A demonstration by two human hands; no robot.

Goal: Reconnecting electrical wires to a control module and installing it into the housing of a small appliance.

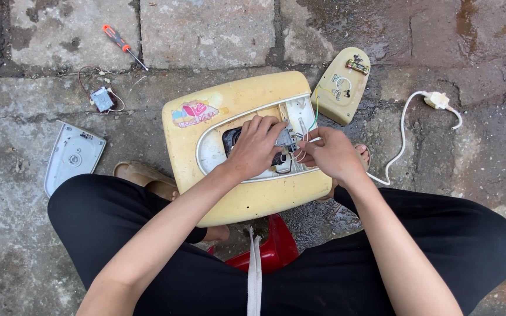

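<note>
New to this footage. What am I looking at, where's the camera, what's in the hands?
There is no machine here: a person works with two bare hands. The one picture comes from a camera worn on the head, looking down past black-trousered knees onto wet stone paving.

In the middle lies a yellow plastic appliance housing, opened so its white inner recess shows. The left hand rests on a small grey part inside that recess. The right hand pinches thin wires beside it.

Around it lie a yellow cover piece, a white power cord with plug, a grey plate, a small wired component and an orange-handled screwdriver. A red stool shows between the legs.
</note>
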